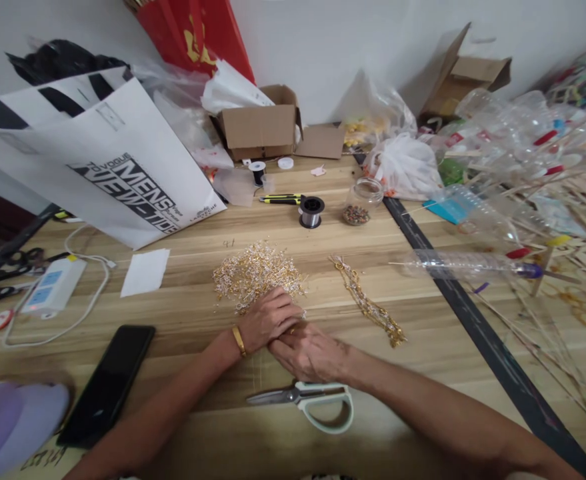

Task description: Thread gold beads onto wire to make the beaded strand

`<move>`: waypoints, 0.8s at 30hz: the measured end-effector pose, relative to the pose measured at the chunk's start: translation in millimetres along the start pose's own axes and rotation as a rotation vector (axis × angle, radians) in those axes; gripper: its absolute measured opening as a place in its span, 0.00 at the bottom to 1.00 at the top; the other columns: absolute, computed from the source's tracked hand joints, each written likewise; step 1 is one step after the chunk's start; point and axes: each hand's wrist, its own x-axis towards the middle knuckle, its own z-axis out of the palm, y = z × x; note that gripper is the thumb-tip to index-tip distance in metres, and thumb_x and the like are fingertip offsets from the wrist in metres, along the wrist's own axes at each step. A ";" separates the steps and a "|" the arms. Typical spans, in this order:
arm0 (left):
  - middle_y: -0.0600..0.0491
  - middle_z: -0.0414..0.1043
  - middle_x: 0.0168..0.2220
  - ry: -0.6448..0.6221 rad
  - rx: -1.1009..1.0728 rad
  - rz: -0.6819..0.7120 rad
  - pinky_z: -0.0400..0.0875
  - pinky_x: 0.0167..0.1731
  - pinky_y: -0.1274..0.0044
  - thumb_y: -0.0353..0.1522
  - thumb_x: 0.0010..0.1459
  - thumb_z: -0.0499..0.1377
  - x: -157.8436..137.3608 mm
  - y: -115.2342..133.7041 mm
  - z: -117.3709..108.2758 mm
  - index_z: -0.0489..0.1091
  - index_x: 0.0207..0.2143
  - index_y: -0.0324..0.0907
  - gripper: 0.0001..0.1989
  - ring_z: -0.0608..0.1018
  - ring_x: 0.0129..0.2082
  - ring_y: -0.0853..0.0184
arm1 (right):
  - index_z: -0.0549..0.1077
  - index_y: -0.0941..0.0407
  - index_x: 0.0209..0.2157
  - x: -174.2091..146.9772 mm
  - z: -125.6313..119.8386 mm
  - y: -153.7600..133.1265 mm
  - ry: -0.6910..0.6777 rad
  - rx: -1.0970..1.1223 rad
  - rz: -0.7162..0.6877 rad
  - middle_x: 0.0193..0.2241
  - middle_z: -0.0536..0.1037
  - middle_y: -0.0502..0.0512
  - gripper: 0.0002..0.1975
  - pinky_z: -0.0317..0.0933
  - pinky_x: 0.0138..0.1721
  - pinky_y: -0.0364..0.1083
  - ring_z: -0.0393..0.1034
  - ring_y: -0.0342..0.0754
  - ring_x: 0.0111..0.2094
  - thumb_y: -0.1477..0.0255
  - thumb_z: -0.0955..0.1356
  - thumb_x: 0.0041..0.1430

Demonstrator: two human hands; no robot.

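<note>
My left hand [269, 317], with a gold bangle on the wrist, rests at the near edge of a pile of small gold and white beads [255, 272] on the wooden table [193, 313]. My right hand [307, 352] lies just below it, fingers touching the left hand's fingers. Something tiny seems pinched between the two hands, too small to make out. A finished gold beaded strand [367, 303] lies to the right of the pile. White-handled scissors [307, 399] lie shut just in front of my right hand.
A black phone [110, 383] lies near left, a power strip [53, 287] with cable farther left. A wire spool [311, 211], bead jar [361, 203], yellow-black cutter [280, 199], cardboard boxes [260, 127] and a white shopping bag [97, 153] stand behind. Plastic bottles [473, 263] and sticks crowd the right.
</note>
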 end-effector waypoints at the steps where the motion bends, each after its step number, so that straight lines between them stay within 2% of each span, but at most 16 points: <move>1: 0.49 0.69 0.32 0.012 -0.016 0.010 0.63 0.41 0.75 0.33 0.62 0.51 0.8 -0.1 0.1 0.72 0.37 0.38 0.12 0.65 0.38 0.66 | 0.67 0.59 0.32 -0.1 0.6 0.0 0.002 -0.002 0.002 0.27 0.74 0.55 0.06 0.54 0.29 0.45 0.65 0.46 0.26 0.78 0.60 0.60; 4: 0.50 0.69 0.31 0.020 -0.045 0.036 0.62 0.42 0.76 0.32 0.62 0.51 4.9 -0.4 -1.6 0.72 0.34 0.38 0.11 0.65 0.38 0.66 | 0.67 0.60 0.34 -0.5 2.3 0.1 0.000 0.001 0.008 0.27 0.74 0.56 0.06 0.53 0.28 0.45 0.64 0.46 0.26 0.78 0.60 0.60; 12: 0.50 0.69 0.32 -0.107 0.070 0.144 0.62 0.42 0.74 0.33 0.61 0.52 20.7 -4.7 -1.8 0.71 0.30 0.38 0.11 0.65 0.39 0.64 | 0.67 0.59 0.35 -1.1 6.9 0.5 0.017 -0.018 0.001 0.27 0.74 0.55 0.06 0.51 0.26 0.45 0.64 0.46 0.25 0.78 0.60 0.60; 17: 0.50 0.70 0.31 -0.104 0.022 0.158 0.63 0.40 0.75 0.31 0.61 0.51 26.9 -5.4 -0.9 0.70 0.29 0.38 0.11 0.66 0.37 0.65 | 0.67 0.60 0.34 0.0 6.2 0.4 0.035 -0.006 -0.002 0.26 0.74 0.55 0.07 0.51 0.26 0.45 0.64 0.45 0.25 0.79 0.59 0.60; 21: 0.50 0.72 0.30 0.012 -0.157 0.051 0.64 0.40 0.74 0.30 0.59 0.54 27.4 -3.4 -10.3 0.71 0.28 0.38 0.08 0.69 0.36 0.65 | 0.67 0.59 0.36 0.3 2.4 0.0 0.009 0.017 0.012 0.28 0.74 0.56 0.06 0.51 0.27 0.44 0.65 0.46 0.26 0.78 0.59 0.61; 24: 0.50 0.74 0.29 0.232 -0.344 -0.170 0.66 0.40 0.73 0.30 0.55 0.58 20.8 -2.8 -22.8 0.71 0.27 0.38 0.05 0.72 0.33 0.67 | 0.67 0.59 0.34 -1.1 -0.5 0.5 0.008 0.077 0.063 0.28 0.74 0.56 0.07 0.52 0.27 0.44 0.66 0.45 0.26 0.77 0.59 0.62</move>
